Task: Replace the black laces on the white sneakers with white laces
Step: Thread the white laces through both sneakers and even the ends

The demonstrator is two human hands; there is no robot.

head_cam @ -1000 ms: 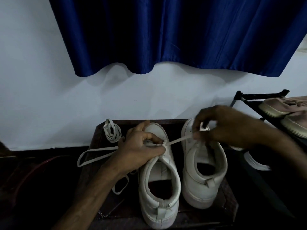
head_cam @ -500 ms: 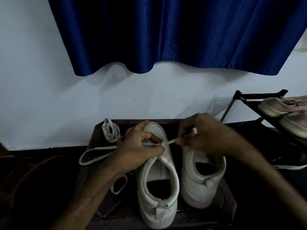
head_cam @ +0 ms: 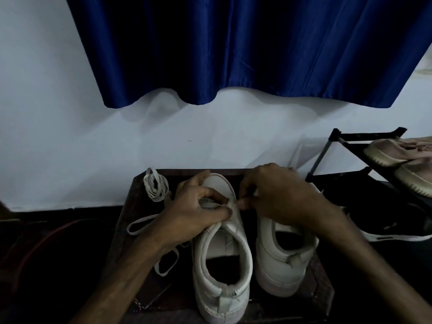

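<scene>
Threading looks to be the step in hand: the left hand (head_cam: 196, 211) curls over the tongue and upper eyelets of the left sneaker (head_cam: 222, 277), gripping it steady on the bench (head_cam: 322, 288). The right hand (head_cam: 280, 202) pinches what appears to be the end of the white lace (head_cam: 142, 224) against the eyelet row (the tip itself is mostly hidden). The lace's slack loops away toward 9 o'clock of the hands. It should handle as light, flat and limp, so it is best held close to its tip, since further back it would likely buckle. The sneaker seems light but firm-sided, so bracing it by the upper suits. The right sneaker (head_cam: 280, 260) stands just beside, at 3 o'clock.
</scene>
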